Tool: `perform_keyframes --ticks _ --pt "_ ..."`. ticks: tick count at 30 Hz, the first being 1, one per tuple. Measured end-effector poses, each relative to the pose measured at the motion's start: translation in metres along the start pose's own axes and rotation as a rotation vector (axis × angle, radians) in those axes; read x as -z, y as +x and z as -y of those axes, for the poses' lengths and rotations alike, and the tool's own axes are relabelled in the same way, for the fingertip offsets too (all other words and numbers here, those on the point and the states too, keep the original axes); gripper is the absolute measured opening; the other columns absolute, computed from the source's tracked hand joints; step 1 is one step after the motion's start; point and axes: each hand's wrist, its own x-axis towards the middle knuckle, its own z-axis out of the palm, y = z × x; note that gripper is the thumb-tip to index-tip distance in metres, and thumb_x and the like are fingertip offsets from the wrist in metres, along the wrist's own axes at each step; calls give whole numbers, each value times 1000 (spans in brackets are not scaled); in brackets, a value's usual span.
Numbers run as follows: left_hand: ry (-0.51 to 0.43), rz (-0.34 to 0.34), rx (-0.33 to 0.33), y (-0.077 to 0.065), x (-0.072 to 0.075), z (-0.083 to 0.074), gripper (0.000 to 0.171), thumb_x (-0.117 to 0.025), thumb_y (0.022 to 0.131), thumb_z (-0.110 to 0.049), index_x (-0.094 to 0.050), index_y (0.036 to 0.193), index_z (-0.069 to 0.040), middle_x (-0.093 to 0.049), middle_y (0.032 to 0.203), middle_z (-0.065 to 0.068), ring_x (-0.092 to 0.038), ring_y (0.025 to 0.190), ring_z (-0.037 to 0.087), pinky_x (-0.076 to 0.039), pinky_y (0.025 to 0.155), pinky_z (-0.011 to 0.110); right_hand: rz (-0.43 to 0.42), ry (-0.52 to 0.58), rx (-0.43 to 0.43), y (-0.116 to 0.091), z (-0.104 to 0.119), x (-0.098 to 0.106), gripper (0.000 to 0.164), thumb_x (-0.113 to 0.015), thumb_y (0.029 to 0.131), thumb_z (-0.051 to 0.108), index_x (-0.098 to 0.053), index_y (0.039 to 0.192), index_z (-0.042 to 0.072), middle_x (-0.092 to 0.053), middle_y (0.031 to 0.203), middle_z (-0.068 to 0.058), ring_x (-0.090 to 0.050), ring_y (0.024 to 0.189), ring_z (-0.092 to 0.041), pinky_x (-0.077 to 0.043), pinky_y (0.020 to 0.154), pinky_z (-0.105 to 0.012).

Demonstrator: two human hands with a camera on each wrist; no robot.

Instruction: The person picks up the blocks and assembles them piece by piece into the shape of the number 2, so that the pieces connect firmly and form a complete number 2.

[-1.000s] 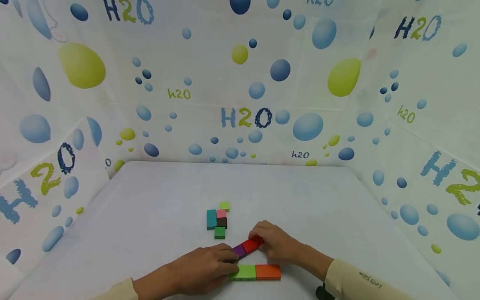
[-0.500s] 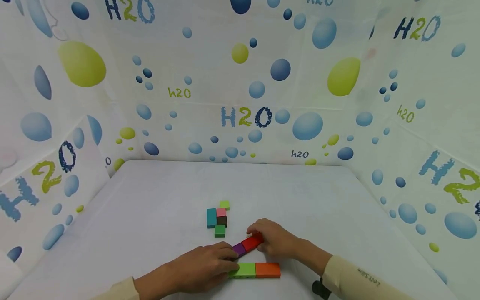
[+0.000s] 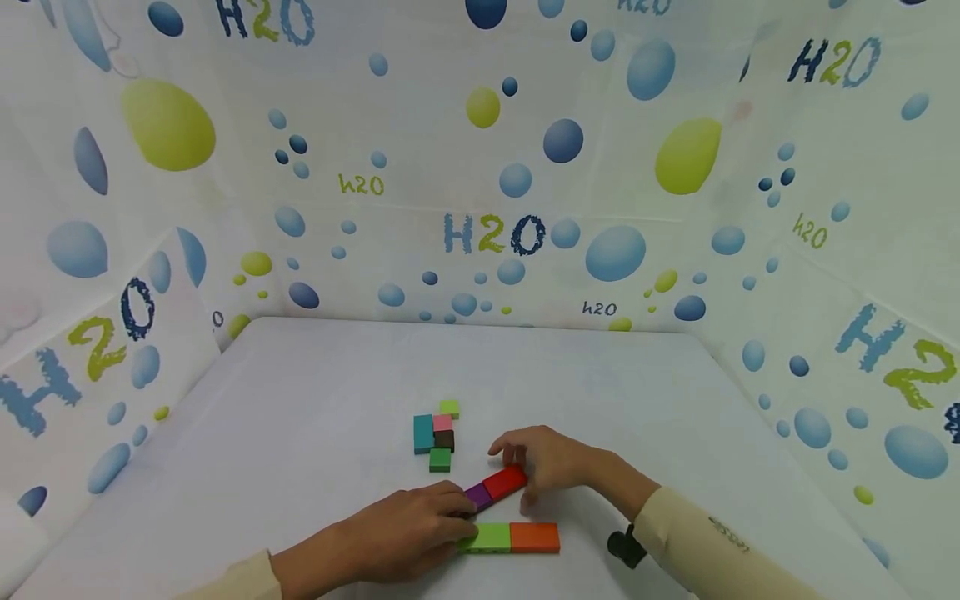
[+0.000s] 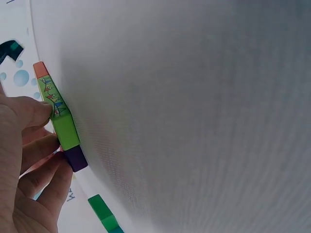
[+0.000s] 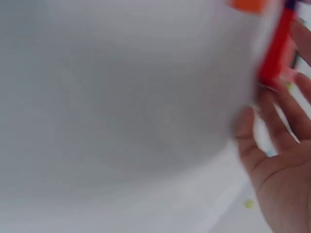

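Beside right grip [image 3: 551,460], red block [image 3: 504,482], touching purple block [image 3: 478,497]

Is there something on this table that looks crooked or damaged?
The purple block and red block sit askew: they slant, while the long light green block and orange block form a straight row. I see no damage.

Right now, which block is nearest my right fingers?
The red block, at the slanted pair's right end, beside your right fingers; the purple block adjoining it is next to your left hand.
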Motion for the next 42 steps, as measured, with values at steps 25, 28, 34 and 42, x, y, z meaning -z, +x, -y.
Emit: perform_keyframes --ticks 25,28,34,42 --pt "32 -39 -20 -3 -7 -3 32 -73 95 -22 -71 126 -22 -64 132 -2 -58 124 14 -56 93 27 -97 -283 3 48 56 -13 37 -80 87 32 -70 121 26 -63 106 10 -54 105 -9 -54 86 -26" --pt "36 -56 -38 -4 -9 -4 30 -70 96 -19 -72 126 -22 -63 133 -2 -58 125 13 -56 94 28 -80 -249 6 54 55 -20 36 -83 85 30 -71 118 26 -63 105 12 -52 107 -7 -53 88 -26" --pt "59 -84 -66 -4 -10 -3 27 -68 97 -18 -71 124 -21 -63 132 -2 -57 124 11 -56 95 27 -78 -223 38 61 49 -30 31 -82 86 29 -73 115 22 -62 102 15 -51 104 -7 -52 92 -26" --pt "57 -77 -56 -4 -7 -3 26 -68 97 -19 -72 123 -20 -63 132 -2 -58 124 12 -55 96 29 -82 -237 34 62 49 -29 32 -80 88 32 -72 115 17 -62 102 12 -52 99 -6 -52 92 -26"
